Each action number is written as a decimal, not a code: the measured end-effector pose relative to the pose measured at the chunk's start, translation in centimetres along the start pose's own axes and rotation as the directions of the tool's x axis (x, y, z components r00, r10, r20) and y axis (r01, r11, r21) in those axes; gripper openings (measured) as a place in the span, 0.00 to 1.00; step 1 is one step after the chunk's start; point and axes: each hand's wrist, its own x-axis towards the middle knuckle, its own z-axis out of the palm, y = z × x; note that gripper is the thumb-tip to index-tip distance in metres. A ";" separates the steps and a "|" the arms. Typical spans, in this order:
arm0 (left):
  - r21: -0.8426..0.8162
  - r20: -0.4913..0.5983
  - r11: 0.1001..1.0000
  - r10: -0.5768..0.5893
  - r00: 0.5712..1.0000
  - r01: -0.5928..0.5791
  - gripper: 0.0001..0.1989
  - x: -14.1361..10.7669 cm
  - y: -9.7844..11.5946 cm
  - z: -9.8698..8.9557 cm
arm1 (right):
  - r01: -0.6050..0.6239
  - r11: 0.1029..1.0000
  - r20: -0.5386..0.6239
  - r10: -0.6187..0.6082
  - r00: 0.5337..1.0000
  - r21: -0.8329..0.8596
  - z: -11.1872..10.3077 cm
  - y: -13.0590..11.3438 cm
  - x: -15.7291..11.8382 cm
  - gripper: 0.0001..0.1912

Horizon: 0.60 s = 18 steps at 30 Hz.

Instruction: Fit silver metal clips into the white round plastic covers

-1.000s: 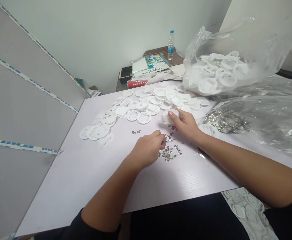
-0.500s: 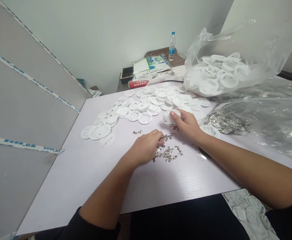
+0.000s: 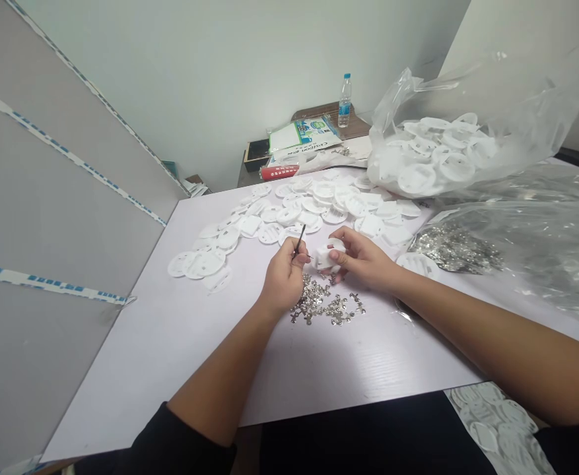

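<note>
My left hand [image 3: 284, 277] is closed around a slim dark metal tool, apparently tweezers [image 3: 300, 237], with one end pointing up and away. Beside it, my right hand [image 3: 366, 258] grips a white round plastic part [image 3: 325, 256], tilted, between thumb and fingers. A small metal tip from the left hand reaches close to that part; whether they touch I cannot tell. Below both hands lies a pile of small shiny metal pieces [image 3: 339, 309]. Many more white discs [image 3: 204, 264] spread over the table behind the hands.
A clear bag of white discs [image 3: 447, 168] stands at the back right. In front of it lies a bag of metal pieces [image 3: 460, 249]. A water bottle [image 3: 345, 102] and a red roll [image 3: 280, 173] are farther back. A grey partition [image 3: 71, 231] borders the table's left side.
The left hand has turned upward, swinging the tweezers from lying low over the metal pieces to pointing up. The right hand has brought the white part left and lower, near the left hand.
</note>
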 end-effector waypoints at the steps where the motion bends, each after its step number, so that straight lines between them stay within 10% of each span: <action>1: -0.006 -0.005 1.000 0.011 1.000 -0.011 0.05 0.0 -0.1 0.0 | 0.044 0.998 0.013 -0.043 0.999 -0.046 -0.1 0.1 0.0 0.21; 6: -0.031 -0.020 0.999 0.010 1.000 -0.011 0.05 -0.1 -0.2 0.0 | 0.322 0.837 -0.002 -0.360 0.933 -0.442 -0.7 0.1 0.2 0.09; 18: 0.254 -0.026 0.927 0.291 0.956 -0.275 0.08 -0.4 0.5 0.3 | 0.386 0.767 0.130 -0.376 0.918 -0.512 -0.5 -0.8 -0.3 0.10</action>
